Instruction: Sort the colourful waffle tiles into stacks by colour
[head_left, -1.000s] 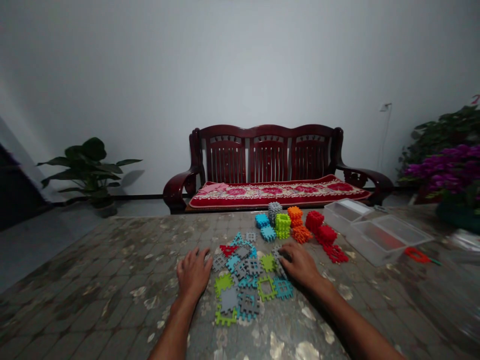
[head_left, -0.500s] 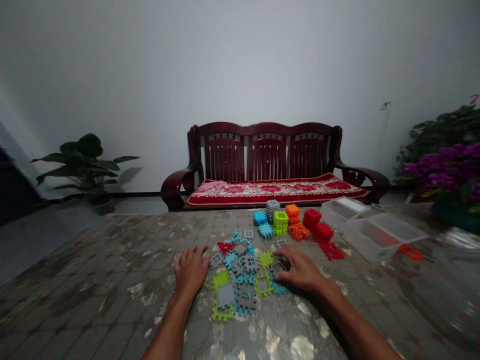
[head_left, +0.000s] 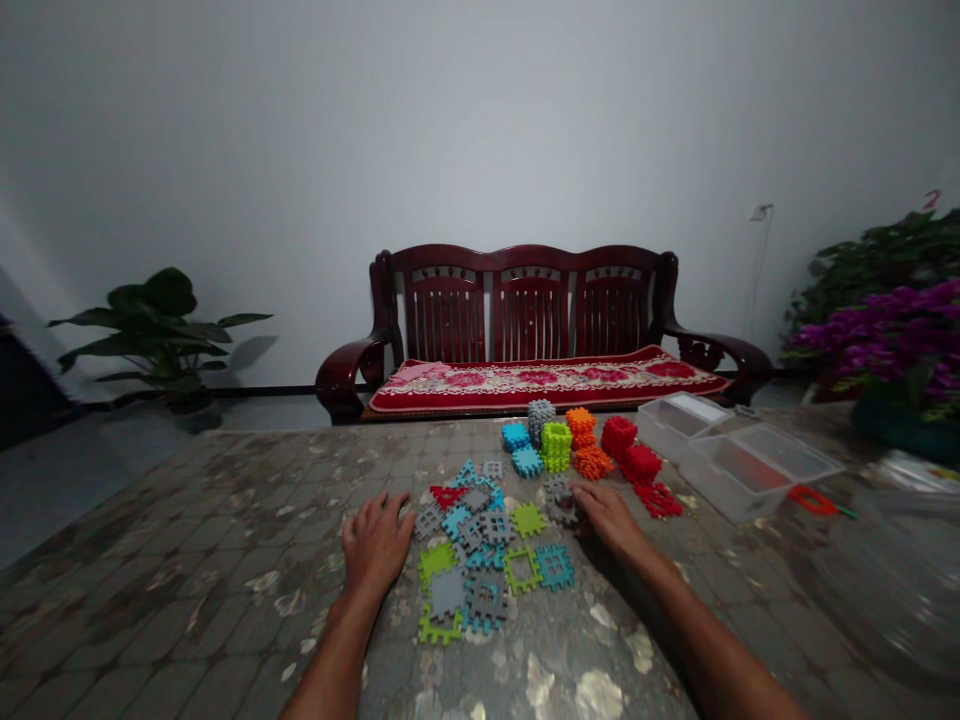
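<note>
Flat interlocking plastic tiles in grey, blue, green and red lie in a loose pile on the table between my hands. My left hand rests palm down at the pile's left side, fingers spread, beside a grey window tile. Over on the pile's right, my right hand has its fingertips closed at the edge of a grey tile. That tile lies close to another grey one. Nearer to me are a green frame tile and a blue window tile. The right thumb is partly hidden.
Sorted tile stacks stand behind: blue, grey, green, orange and red. To their right are clear plastic boxes, an orange piece and a large clear container. A wooden bench stands beyond.
My right hand has moved away from me with the grey tile, uncovering the blue window tile. My left hand stays in place. The view has shifted slightly.
</note>
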